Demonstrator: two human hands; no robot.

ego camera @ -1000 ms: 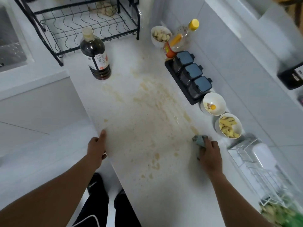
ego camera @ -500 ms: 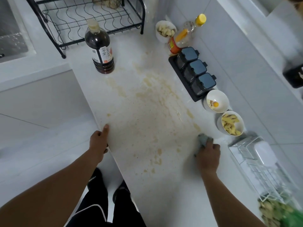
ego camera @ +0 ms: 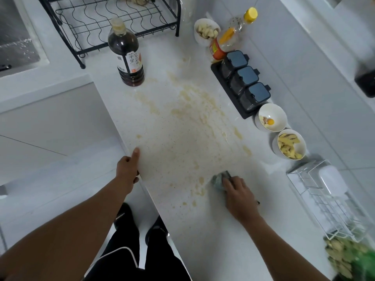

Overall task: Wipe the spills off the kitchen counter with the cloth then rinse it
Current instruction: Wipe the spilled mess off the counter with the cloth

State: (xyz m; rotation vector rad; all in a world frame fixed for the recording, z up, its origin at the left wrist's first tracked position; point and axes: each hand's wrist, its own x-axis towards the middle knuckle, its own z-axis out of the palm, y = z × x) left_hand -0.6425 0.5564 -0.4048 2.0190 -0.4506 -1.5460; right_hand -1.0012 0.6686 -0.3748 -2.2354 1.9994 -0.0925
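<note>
Pressing a bunched grey-green cloth (ego camera: 218, 179) flat onto the white worktop (ego camera: 203, 230), the right hand (ego camera: 238, 194) lies over it with fingers curled down on the fabric, gripping it; only the cloth's far edge shows past the fingertips. It sits at the near edge of the yellowish spill (ego camera: 188, 126), just beside the nearest blotches, which I take as the start of a stroke through the mess. The right forearm reaches in from the lower right, wrist low, palm down.

The left hand (ego camera: 127, 169) holds the worktop's front edge, thumb laid flat on top and the other fingers wrapped under the lip, probably to brace the body while leaning in; its arm comes up from the lower left.

The spill spreads from near the dark sauce bottle (ego camera: 125, 55) towards the cloth, between the front edge and the row of lidded seasoning jars (ego camera: 245, 82) and two small white bowls (ego camera: 272, 116) along the wall. Most staining is unwiped, so rinsing looks far off; the sink (ego camera: 16, 41) lies at the far left.
</note>
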